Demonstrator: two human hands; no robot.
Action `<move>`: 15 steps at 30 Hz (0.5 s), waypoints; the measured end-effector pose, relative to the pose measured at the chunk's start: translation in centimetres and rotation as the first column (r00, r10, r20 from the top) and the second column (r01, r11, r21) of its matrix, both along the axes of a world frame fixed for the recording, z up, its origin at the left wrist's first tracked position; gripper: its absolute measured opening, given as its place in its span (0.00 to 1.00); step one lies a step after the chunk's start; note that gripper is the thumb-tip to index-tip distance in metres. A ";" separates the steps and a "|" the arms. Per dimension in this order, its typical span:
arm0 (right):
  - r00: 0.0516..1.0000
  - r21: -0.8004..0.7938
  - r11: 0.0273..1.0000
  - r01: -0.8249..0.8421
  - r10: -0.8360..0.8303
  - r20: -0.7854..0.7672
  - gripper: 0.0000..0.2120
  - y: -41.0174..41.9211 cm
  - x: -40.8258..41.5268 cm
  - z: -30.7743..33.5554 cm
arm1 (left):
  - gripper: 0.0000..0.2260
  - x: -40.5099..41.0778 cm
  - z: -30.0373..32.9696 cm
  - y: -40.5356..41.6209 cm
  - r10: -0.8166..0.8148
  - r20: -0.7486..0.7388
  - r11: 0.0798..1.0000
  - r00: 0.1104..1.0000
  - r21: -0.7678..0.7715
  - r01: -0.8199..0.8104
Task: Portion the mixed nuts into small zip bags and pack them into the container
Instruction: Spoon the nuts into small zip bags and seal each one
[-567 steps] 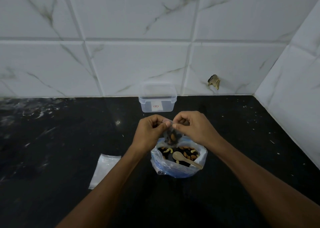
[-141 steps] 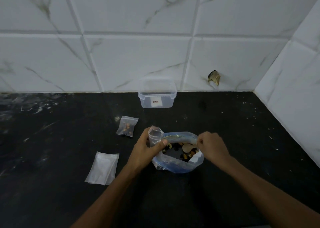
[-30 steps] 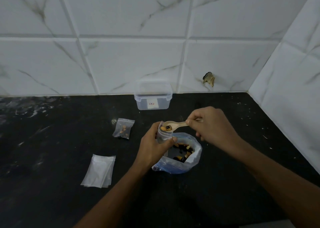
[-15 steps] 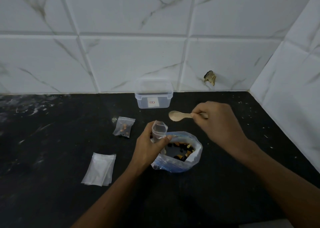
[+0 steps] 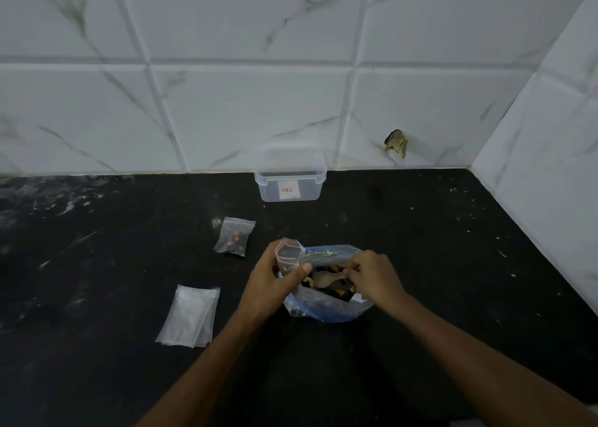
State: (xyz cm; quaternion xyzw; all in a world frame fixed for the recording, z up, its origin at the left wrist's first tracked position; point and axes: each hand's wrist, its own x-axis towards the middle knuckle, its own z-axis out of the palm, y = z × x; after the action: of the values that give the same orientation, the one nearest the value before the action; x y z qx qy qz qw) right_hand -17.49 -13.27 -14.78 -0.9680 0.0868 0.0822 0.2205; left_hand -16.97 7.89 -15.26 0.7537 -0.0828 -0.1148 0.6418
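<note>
one filled zip bag (image 5: pixel 234 236) lies sealed; the container (image 5: pixel 290 180) holds none. left hand (image 5: pixel 270 284) grips an open bag (image 5: pixel 288 254), right hand (image 5: pixel 372 277) pinches the wooden spoon (image 5: pixel 328 279) in the nuts; spare bags (image 5: pixel 189 316) wait.

White marble-veined wall tiles (image 5: pixel 246 115) are backing the black counter (image 5: pixel 437 248); a chipped hole (image 5: pixel 395 142) is showing.

The surface (image 5: pixel 420 297) is black with pale flecks. White wall tiles (image 5: pixel 242 109) carry grey-brown marble veining. The clear container (image 5: pixel 290 180) bears a white label (image 5: pixel 289 192) with a red mark. The nut bag (image 5: pixel 326 310) is blue-tinted; the spoon (image 5: pixel 326 278) is pale tan.
</note>
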 end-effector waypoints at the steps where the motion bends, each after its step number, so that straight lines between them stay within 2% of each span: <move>1: 1.000 0.024 1.000 0.011 -0.010 -0.010 0.07 0.6 0.1 -0.4 | 0.20 0.0 0.1 0.0 -0.003 -0.004 1.000 1.000 0.000 0.003; 5: 0.995 0.152 0.986 0.073 -0.062 -0.077 0.08 2.3 0.6 -0.8 | 0.19 0.1 0.1 -0.2 -0.002 -0.013 1.000 1.000 0.009 0.002; 8: 0.974 0.318 0.927 0.199 -0.149 -0.173 0.07 2.2 0.8 -0.7 | 0.19 0.1 -0.1 -0.2 -0.005 -0.010 1.000 1.000 0.008 0.005; 15: 0.917 0.534 0.758 0.374 -0.215 -0.337 0.05 -0.5 0.2 1.0 | 0.21 0.3 0.6 0.2 0.009 0.000 1.000 1.000 0.025 -0.008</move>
State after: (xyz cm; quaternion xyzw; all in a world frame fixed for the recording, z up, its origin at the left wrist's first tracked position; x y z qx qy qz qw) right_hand -17.27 -13.73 -13.82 -0.8065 0.2371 0.1927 0.5062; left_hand -16.71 8.07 -14.71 0.7619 -0.0780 -0.1132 0.6329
